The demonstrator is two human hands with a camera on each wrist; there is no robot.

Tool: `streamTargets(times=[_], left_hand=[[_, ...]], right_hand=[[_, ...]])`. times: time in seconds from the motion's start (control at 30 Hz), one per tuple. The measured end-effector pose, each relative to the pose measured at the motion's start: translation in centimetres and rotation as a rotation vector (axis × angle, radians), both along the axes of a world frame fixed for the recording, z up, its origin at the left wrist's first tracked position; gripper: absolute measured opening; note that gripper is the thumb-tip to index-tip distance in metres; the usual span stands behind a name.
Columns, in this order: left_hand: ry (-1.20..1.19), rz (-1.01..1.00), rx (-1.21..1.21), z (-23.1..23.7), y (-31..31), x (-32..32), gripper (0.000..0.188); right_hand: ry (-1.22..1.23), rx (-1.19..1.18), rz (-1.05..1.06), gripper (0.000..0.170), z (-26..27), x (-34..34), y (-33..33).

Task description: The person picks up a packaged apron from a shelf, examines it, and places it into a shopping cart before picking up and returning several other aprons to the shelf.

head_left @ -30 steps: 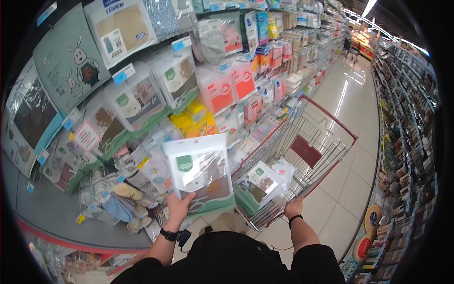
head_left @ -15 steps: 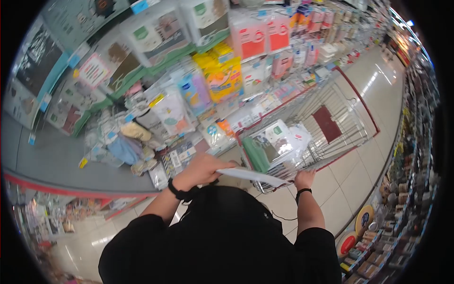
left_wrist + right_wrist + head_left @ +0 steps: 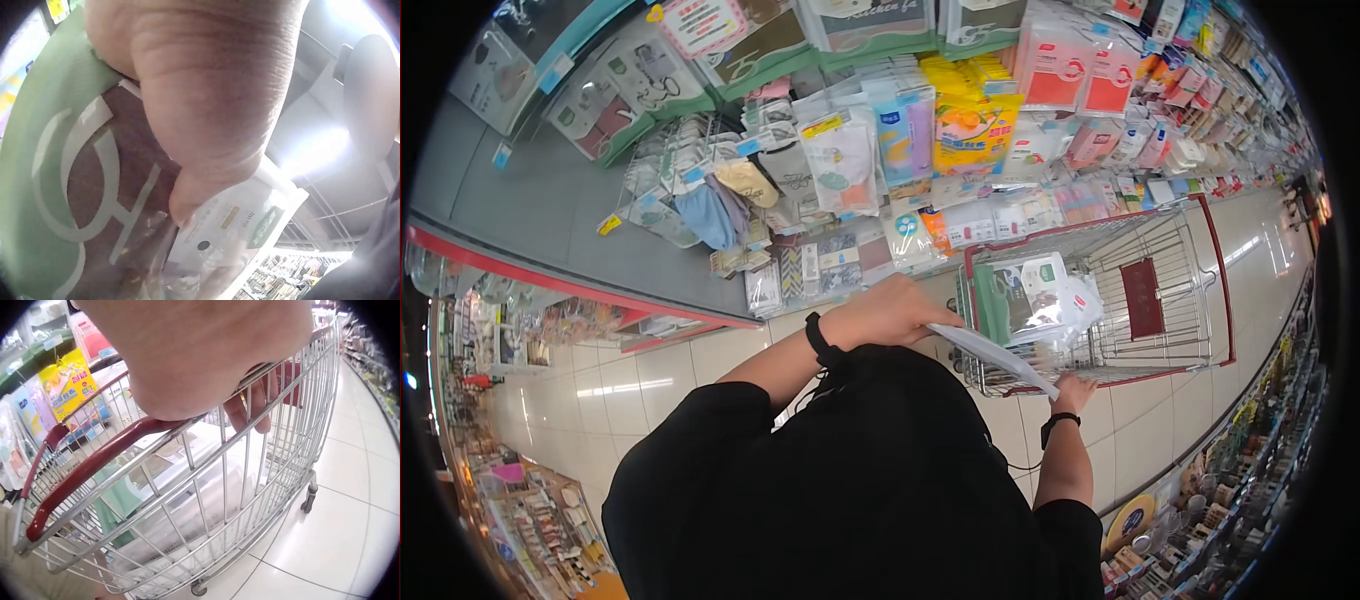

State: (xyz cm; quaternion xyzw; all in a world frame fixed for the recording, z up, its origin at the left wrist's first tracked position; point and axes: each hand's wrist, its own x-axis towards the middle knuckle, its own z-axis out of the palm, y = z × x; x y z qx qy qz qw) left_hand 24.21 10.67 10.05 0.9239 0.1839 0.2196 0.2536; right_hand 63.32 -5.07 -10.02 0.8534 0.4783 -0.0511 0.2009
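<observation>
Package [image 3: 1000, 357], one, in left hand [image 3: 888, 312]; right hand [image 3: 1074, 393] grips one cart [image 3: 1141, 298].

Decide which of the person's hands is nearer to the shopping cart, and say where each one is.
Right. The right hand grips the side of the shopping cart, fingers over its wires; the left hand is off it, to its left, holding a packet.

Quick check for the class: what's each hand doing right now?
Left hand: closed on a flat package.
Right hand: closed over the side of the shopping cart.
</observation>
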Motion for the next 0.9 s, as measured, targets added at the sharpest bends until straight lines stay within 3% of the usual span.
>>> streamTargets(times=[0.23, 0.33, 0.4, 0.57, 0.67, 0.7, 0.73, 0.9], left_hand=[[0.063, 0.044, -0.009, -0.1, -0.2, -0.7, 0.037], [0.042, 0.086, -0.031, -0.8, -0.3, -0.7, 0.027], [0.050, 0.052, -0.001, -0.9, 0.0, -0.9, 0.035], [0.024, 0.049, 0.003, -0.8, 0.1, -1.1, 0.032], [0.022, 0.057, 0.000, -0.6, 0.1, -1.2, 0.032], [0.018, 0.061, -0.004, -0.6, 0.2, -1.5, 0.034], [0.025, 0.071, -0.006, -0.4, 0.2, -1.8, 0.034], [0.073, 0.105, -0.030, -0.5, -0.3, -3.4, 0.039]], right_hand=[[0.014, 0.034, 0.056, 0.041, -2.0, 1.3, -0.7], [0.012, 0.068, 0.093, 0.040, -2.4, 1.5, -1.3], [0.018, 0.070, 0.088, 0.040, -2.1, 1.3, -1.2], [0.077, 0.033, 0.043, 0.039, -0.5, 0.5, -0.5], [0.008, 0.063, 0.092, 0.038, -3.2, 2.2, -1.3], [0.004, 0.063, 0.047, 0.029, -4.3, 2.9, -1.3], [0.003, 0.060, 0.005, 0.037, -5.5, 3.3, -1.2], [0.028, -0.047, -0.024, 0.035, -0.7, 0.3, -0.1]])
